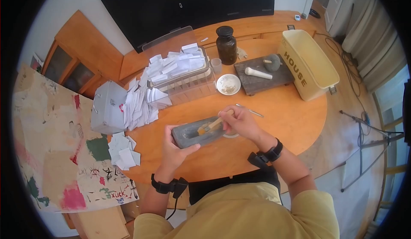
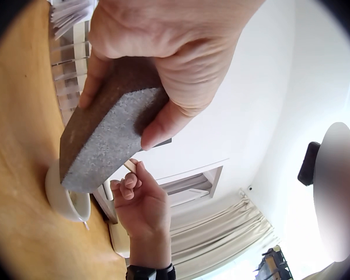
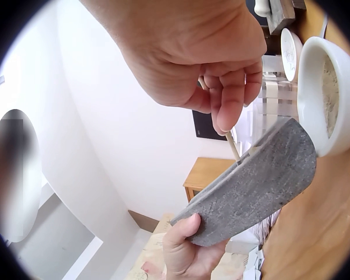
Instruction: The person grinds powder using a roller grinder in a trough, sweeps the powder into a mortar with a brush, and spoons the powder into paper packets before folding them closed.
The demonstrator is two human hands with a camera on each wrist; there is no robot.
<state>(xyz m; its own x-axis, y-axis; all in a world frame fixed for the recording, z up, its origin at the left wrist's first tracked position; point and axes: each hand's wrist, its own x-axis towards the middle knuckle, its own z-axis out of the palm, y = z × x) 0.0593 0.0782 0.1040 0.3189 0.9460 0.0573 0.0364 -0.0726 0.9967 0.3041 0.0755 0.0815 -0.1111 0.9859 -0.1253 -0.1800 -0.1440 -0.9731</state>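
A grey stone trough is gripped at its left end by my left hand, thumb along the near side. My right hand pinches the wooden handle of a brush, whose yellowish bristles lie inside the trough's hollow. The trough slants down at its right end over a thick white bowl. Pale powder shows in that bowl in the right wrist view. From the head view the bowl is mostly hidden behind the trough and right hand.
Behind the hands stand a white dish with coarse bits, a dark slab bearing a white pestle, a dark jar and a cream bin. Left are a paper-filled plastic box, a metal case and loose papers.
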